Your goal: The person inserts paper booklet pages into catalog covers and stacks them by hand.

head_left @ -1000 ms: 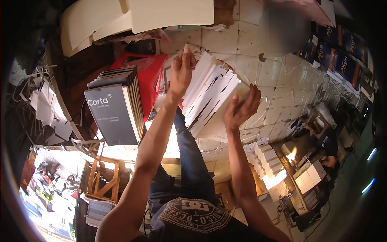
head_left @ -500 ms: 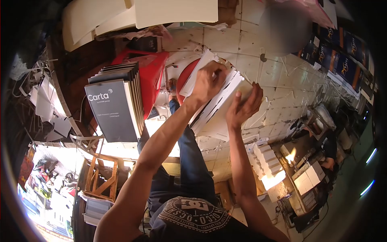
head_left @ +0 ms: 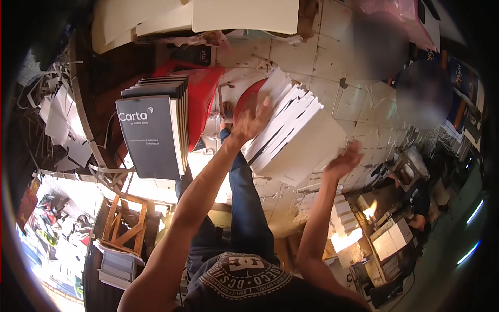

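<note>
A thick stack of pale books or boards leans at the centre, its uneven white edges facing up and left. Against the stack's left side rests my left hand, fingers apart. To the right of the stack, off its surface, my right hand is raised and slightly blurred, its fingers loosely spread. Dark grey catalogues marked "Carta" stand in a row on the left, touched by neither hand. Part of a round red surface shows behind my left hand.
Large cream boards lie at the top. A red plastic stool stands behind the catalogues. Dark printed packs are at the upper right. Another person's arm shows at the far right, near white boxes. A wooden frame stands lower left.
My left hand has moved from the stack's top edges down to its left side. My right hand has left the stack and moved right and down. The view has shifted slightly.
</note>
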Demonstrator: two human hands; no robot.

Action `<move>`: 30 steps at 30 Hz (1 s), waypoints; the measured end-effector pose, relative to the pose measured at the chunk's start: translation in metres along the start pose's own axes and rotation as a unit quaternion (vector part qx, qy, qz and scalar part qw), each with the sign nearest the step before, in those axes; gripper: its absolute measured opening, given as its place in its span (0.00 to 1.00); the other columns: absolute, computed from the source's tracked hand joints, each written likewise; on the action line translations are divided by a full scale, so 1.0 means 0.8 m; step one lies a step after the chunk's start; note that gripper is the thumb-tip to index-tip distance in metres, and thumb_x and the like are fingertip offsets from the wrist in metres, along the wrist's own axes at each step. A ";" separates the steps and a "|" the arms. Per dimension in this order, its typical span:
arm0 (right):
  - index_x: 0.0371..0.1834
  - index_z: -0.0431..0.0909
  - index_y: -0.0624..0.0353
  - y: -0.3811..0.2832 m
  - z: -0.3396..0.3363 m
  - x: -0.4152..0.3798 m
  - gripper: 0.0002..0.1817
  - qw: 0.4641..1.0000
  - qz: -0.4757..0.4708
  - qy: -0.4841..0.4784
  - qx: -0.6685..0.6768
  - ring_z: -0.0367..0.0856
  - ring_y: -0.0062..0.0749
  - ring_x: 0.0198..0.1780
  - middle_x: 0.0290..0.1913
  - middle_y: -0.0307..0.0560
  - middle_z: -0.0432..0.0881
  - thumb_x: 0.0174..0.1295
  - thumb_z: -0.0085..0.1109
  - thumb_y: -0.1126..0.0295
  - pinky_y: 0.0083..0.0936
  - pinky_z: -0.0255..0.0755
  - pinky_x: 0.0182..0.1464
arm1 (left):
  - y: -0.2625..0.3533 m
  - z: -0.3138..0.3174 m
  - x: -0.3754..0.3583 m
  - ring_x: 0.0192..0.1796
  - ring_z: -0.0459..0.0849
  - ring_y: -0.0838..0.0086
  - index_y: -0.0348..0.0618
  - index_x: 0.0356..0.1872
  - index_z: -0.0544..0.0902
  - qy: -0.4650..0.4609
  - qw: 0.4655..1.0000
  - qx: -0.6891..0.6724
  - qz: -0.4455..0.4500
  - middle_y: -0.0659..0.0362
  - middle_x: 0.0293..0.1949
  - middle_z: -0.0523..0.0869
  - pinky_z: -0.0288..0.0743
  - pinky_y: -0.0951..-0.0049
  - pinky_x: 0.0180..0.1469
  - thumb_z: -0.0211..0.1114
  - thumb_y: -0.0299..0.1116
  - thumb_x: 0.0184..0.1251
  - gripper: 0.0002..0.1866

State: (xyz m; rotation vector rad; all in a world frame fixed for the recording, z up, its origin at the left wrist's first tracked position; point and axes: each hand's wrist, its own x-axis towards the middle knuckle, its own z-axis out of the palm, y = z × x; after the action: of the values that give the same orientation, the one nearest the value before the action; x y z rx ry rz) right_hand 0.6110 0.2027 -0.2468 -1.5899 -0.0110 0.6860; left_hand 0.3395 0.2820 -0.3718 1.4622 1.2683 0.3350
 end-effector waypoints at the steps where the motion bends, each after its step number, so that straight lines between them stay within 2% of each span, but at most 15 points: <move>1: 0.66 0.65 0.54 0.021 -0.061 0.027 0.30 0.961 0.210 -0.090 0.155 0.71 0.36 0.63 0.63 0.42 0.72 0.71 0.41 0.44 0.42 0.60 0.68 | 0.017 -0.002 -0.005 0.72 0.59 0.48 0.30 0.71 0.54 -0.022 0.997 -0.045 -0.061 0.39 0.72 0.55 0.54 0.58 0.72 0.44 0.62 0.69 0.45; 2: 0.66 0.65 0.54 0.043 -0.072 0.027 0.30 0.934 0.294 -0.119 0.164 0.71 0.36 0.62 0.63 0.42 0.72 0.70 0.41 0.45 0.42 0.61 0.68 | 0.031 -0.007 -0.001 0.74 0.54 0.48 0.31 0.72 0.51 -0.038 0.988 -0.088 -0.120 0.38 0.73 0.51 0.48 0.58 0.74 0.41 0.68 0.67 0.49; 5: 0.66 0.65 0.54 0.079 -0.022 -0.016 0.29 0.945 0.294 -0.137 0.050 0.71 0.36 0.62 0.63 0.42 0.72 0.70 0.42 0.46 0.41 0.62 0.67 | 0.049 -0.015 -0.003 0.78 0.42 0.54 0.34 0.73 0.50 -0.047 0.979 -0.124 -0.154 0.41 0.75 0.45 0.39 0.64 0.77 0.40 0.67 0.67 0.48; 9: 0.66 0.65 0.54 0.070 0.046 -0.049 0.29 0.955 0.240 -0.171 -0.029 0.72 0.35 0.61 0.62 0.42 0.72 0.70 0.44 0.48 0.40 0.63 0.66 | 0.065 -0.030 -0.005 0.78 0.40 0.52 0.28 0.73 0.45 -0.072 0.974 -0.129 -0.169 0.40 0.75 0.44 0.37 0.60 0.77 0.40 0.75 0.60 0.58; 17: 0.66 0.64 0.55 0.060 0.107 -0.086 0.28 0.951 0.180 -0.228 -0.109 0.73 0.35 0.60 0.62 0.43 0.72 0.69 0.48 0.51 0.37 0.65 0.64 | 0.031 -0.052 0.002 0.77 0.48 0.54 0.30 0.73 0.48 -0.107 0.934 -0.301 -0.161 0.39 0.74 0.51 0.42 0.65 0.75 0.40 0.75 0.61 0.56; 21: 0.66 0.64 0.55 0.051 0.121 -0.084 0.27 0.939 0.162 -0.260 -0.158 0.73 0.34 0.60 0.62 0.43 0.72 0.69 0.50 0.52 0.36 0.66 0.63 | 0.057 -0.064 -0.007 0.77 0.46 0.53 0.31 0.73 0.46 -0.097 0.954 -0.223 -0.175 0.40 0.74 0.49 0.41 0.63 0.76 0.36 0.76 0.61 0.56; 22: 0.66 0.64 0.55 0.047 0.122 -0.087 0.27 0.934 0.160 -0.269 -0.174 0.73 0.34 0.59 0.62 0.43 0.72 0.68 0.50 0.53 0.36 0.67 0.63 | 0.050 -0.063 -0.015 0.76 0.49 0.51 0.30 0.72 0.51 -0.061 0.957 -0.197 -0.205 0.38 0.74 0.50 0.44 0.62 0.75 0.43 0.70 0.65 0.52; 23: 0.66 0.64 0.55 0.043 0.117 -0.091 0.27 0.928 0.161 -0.274 -0.191 0.73 0.34 0.59 0.62 0.43 0.72 0.68 0.51 0.53 0.35 0.67 0.62 | 0.021 -0.044 -0.036 0.74 0.56 0.50 0.29 0.68 0.59 0.004 0.999 -0.018 -0.037 0.39 0.72 0.56 0.49 0.60 0.74 0.44 0.61 0.71 0.41; 24: 0.66 0.64 0.55 0.042 0.099 -0.097 0.27 0.923 0.172 -0.271 -0.212 0.74 0.34 0.59 0.62 0.43 0.72 0.68 0.51 0.54 0.35 0.67 0.62 | 0.048 -0.076 -0.061 0.73 0.58 0.49 0.30 0.69 0.59 0.060 0.989 -0.090 -0.101 0.39 0.72 0.56 0.50 0.60 0.73 0.50 0.55 0.70 0.39; 25: 0.66 0.64 0.55 0.049 0.065 -0.102 0.27 0.928 0.202 -0.217 -0.224 0.74 0.34 0.59 0.62 0.43 0.72 0.68 0.51 0.54 0.35 0.68 0.62 | 0.092 -0.118 -0.083 0.72 0.59 0.48 0.30 0.69 0.58 0.115 0.967 -0.163 -0.156 0.39 0.71 0.57 0.52 0.59 0.73 0.56 0.50 0.69 0.38; 26: 0.66 0.64 0.56 0.066 0.008 -0.107 0.27 0.938 0.241 -0.133 -0.211 0.74 0.34 0.59 0.62 0.43 0.72 0.68 0.52 0.55 0.34 0.68 0.62 | 0.111 -0.150 -0.114 0.71 0.60 0.48 0.31 0.70 0.55 0.160 0.972 -0.151 -0.078 0.39 0.70 0.60 0.52 0.58 0.73 0.62 0.46 0.66 0.40; 27: 0.61 0.69 0.57 0.101 -0.071 -0.115 0.23 0.945 0.275 -0.026 -0.177 0.77 0.34 0.54 0.58 0.43 0.75 0.66 0.56 0.59 0.29 0.73 0.53 | 0.118 -0.187 -0.147 0.71 0.61 0.47 0.31 0.70 0.53 0.201 0.970 -0.137 0.002 0.39 0.69 0.62 0.53 0.56 0.72 0.67 0.42 0.63 0.43; 28: 0.54 0.75 0.60 0.112 -0.114 -0.140 0.19 0.863 0.297 -0.074 -0.402 0.81 0.31 0.46 0.50 0.44 0.81 0.67 0.54 0.58 0.24 0.75 0.46 | 0.118 -0.220 -0.171 0.71 0.60 0.48 0.31 0.71 0.51 0.279 0.960 -0.024 -0.008 0.40 0.67 0.64 0.53 0.55 0.72 0.72 0.42 0.56 0.49; 29: 0.49 0.78 0.62 0.122 -0.152 -0.180 0.15 0.742 0.130 -0.246 -0.610 0.83 0.31 0.41 0.41 0.46 0.84 0.68 0.53 0.62 0.26 0.75 0.44 | 0.112 -0.248 -0.192 0.71 0.60 0.48 0.32 0.72 0.48 0.352 0.931 0.090 -0.019 0.41 0.66 0.65 0.53 0.54 0.72 0.77 0.42 0.50 0.55; 30: 0.49 0.78 0.63 0.111 -0.123 -0.228 0.15 0.754 0.129 -0.313 -0.563 0.83 0.31 0.42 0.41 0.48 0.84 0.68 0.55 0.63 0.26 0.75 0.44 | 0.095 -0.270 -0.198 0.71 0.59 0.48 0.31 0.71 0.49 0.391 0.910 0.126 -0.062 0.41 0.66 0.65 0.54 0.53 0.71 0.79 0.44 0.45 0.59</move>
State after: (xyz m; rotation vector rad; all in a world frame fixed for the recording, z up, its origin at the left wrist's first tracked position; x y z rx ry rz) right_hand 0.4702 0.0271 -0.2541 -2.4252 -0.8695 1.6009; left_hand 0.1510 0.2818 -0.1671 1.5018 2.1002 0.7411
